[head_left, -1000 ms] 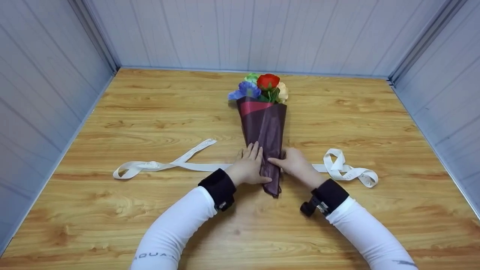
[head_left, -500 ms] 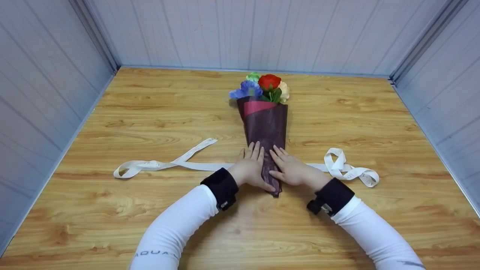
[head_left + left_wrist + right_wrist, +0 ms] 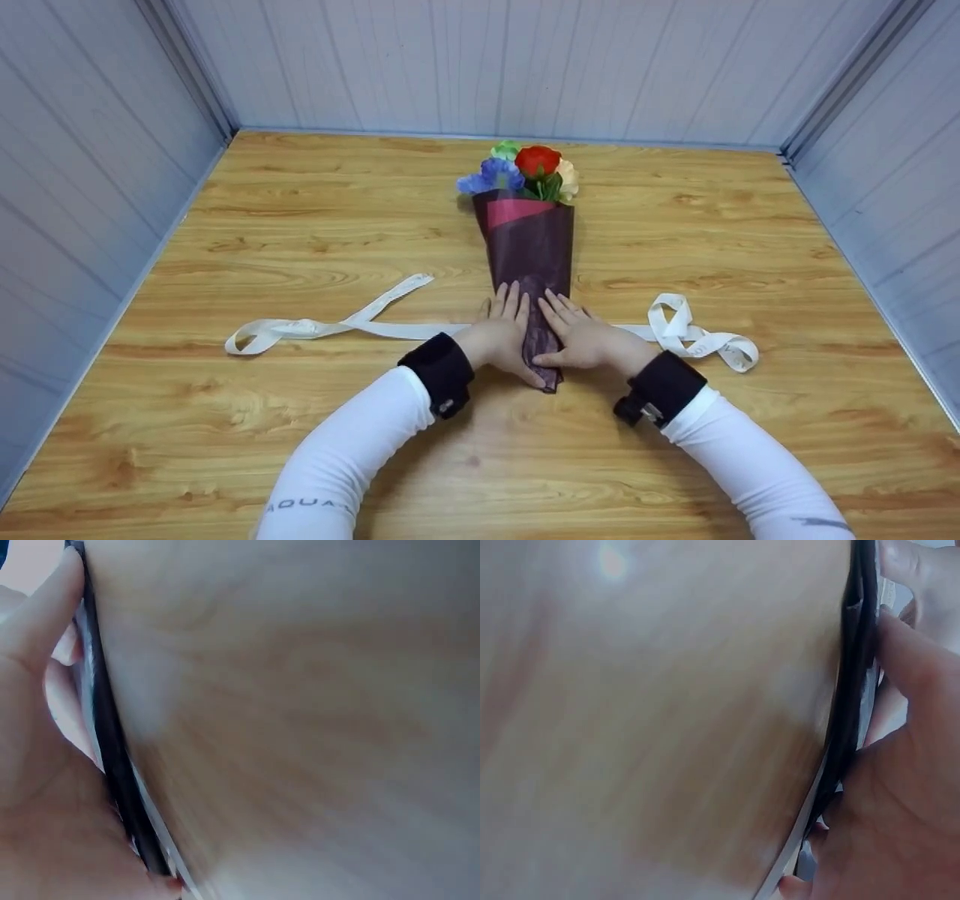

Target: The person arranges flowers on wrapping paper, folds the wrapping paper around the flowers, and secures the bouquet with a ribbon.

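A bouquet wrapped in dark purple paper (image 3: 531, 247) lies on the table with its blooms toward the back: a red flower (image 3: 538, 160), a blue one (image 3: 501, 173), a pale green one and a cream one. My left hand (image 3: 499, 337) rests on the left side of the wrap's narrow lower part, fingers straight. From the right, my right hand (image 3: 589, 340) presses on the same part with its fingers spread. Beneath the wrap runs a white ribbon (image 3: 409, 331), showing on both sides. Both wrist views show the dark wrap edge (image 3: 112, 742) close against the palms.
The ribbon's left end loops and crosses itself on the wooden table (image 3: 225, 435). Its right end (image 3: 701, 341) lies in loose curls. Pale panel walls (image 3: 495, 67) stand at the back and both sides.
My right hand has gone from holding the wrap's right edge to lying on top of it. The wrap's right flap now lies flatter across the front. My left hand stays nearly in place.
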Tool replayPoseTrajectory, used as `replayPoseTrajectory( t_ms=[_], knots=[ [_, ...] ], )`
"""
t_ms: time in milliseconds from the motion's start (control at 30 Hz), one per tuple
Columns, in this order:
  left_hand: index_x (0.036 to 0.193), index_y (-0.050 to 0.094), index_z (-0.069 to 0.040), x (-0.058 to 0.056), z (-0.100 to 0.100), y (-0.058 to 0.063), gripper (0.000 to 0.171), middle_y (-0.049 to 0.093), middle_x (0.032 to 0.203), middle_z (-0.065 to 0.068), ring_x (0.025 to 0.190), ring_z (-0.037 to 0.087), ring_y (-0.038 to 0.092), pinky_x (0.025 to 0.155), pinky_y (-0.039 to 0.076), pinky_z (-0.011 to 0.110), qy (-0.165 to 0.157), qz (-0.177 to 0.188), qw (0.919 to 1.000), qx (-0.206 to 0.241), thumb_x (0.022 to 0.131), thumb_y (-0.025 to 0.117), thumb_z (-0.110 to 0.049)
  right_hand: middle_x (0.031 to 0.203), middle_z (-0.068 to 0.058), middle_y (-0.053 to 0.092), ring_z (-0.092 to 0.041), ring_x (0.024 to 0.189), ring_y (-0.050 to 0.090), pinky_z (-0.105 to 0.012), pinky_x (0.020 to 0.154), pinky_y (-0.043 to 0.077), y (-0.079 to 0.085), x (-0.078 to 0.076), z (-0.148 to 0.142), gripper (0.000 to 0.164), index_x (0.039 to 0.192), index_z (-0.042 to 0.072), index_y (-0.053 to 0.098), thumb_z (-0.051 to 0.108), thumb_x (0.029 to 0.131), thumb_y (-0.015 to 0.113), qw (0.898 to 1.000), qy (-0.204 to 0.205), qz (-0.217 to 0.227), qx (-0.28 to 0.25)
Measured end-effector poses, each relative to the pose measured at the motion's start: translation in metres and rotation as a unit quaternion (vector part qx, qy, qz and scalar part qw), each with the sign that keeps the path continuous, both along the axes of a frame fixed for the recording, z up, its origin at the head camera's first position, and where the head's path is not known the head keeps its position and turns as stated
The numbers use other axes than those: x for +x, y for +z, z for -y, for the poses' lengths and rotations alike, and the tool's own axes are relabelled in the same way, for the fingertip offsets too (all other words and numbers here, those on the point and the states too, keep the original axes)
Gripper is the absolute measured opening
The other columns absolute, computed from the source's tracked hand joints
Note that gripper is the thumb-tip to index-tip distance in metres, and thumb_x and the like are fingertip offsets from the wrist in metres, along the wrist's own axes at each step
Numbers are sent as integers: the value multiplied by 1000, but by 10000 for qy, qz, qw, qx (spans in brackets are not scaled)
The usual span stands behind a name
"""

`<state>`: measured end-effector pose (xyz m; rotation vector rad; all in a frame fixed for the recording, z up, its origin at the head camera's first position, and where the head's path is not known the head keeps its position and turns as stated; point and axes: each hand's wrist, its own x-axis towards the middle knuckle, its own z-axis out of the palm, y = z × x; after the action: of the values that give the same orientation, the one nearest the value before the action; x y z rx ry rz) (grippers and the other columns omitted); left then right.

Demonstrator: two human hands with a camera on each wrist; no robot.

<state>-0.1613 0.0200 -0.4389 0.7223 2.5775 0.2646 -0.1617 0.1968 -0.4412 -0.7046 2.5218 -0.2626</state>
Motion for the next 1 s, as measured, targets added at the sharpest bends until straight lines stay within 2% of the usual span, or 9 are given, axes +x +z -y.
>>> replayPoseTrajectory(
  t_ms=[100,167,233,300,400,533,633,833,1000],
  knots=[
    [143,31,6,-1,15,-1,102,22,150,29,140,42,23,113,24,50,168,-501,9953,806,72,78,-48,157,-22,-6,-38,145,-2,-60,113,8,-1,0,4,95,150,-3,3,51,91,53,10000,55,-7,80],
    [124,54,6,-1,30,-1,72,45,134,27,125,40,44,105,36,49,465,-844,9896,1068,71,82,-36,157,-21,-7,-37,145,-3,-59,113,8,-3,-1,6,95,150,-2,2,53,91,52,9999,92,14,140],
    [101,63,2,-2,46,-1,47,56,116,23,109,38,53,95,42,48,818,-1004,9860,1051,70,83,-27,158,-19,-8,-35,146,-3,-59,113,8,-4,-1,8,96,151,-1,1,56,91,51,9997,93,31,206],
    [88,63,-1,-4,61,0,33,59,104,20,101,36,54,90,43,47,992,-977,9875,737,72,81,-23,158,-18,-8,-34,146,-4,-58,114,8,-4,-1,8,96,151,0,1,56,91,50,9996,58,55,264],
    [84,66,-2,-7,82,3,22,60,96,16,97,33,51,90,41,43,705,-787,9935,418,79,75,-21,158,-18,-8,-34,146,-4,-57,114,8,-4,0,7,95,151,1,1,56,91,51,9996,19,50,293],
    [85,66,-3,-5,99,5,13,58,86,9,86,24,50,83,43,37,222,-533,9970,510,87,67,-16,158,-20,-7,-36,145,-3,-59,113,8,-3,2,5,95,151,-1,2,54,91,51,9998,5,49,181],
    [87,60,-4,-3,107,8,15,55,82,4,77,18,49,73,43,34,315,-132,9964,778,91,62,-19,158,-20,-7,-37,145,-2,-59,113,8,-2,3,4,95,151,-1,2,54,91,52,9999,-24,29,157],
    [92,59,-3,-8,131,20,21,54,80,3,73,16,48,67,39,30,586,414,9868,1451,96,53,-23,157,-21,-6,-38,145,-2,-60,112,8,-1,2,3,95,150,-2,2,54,91,52,9999,-54,-36,89],
    [89,60,-4,-12,148,23,22,47,75,-1,69,14,43,64,35,28,1041,1001,9722,1844,96,53,-23,157,-21,-7,-38,145,-2,-61,112,8,-1,1,3,95,150,-3,2,53,91,52,9999,-23,-59,160]
  ],
)
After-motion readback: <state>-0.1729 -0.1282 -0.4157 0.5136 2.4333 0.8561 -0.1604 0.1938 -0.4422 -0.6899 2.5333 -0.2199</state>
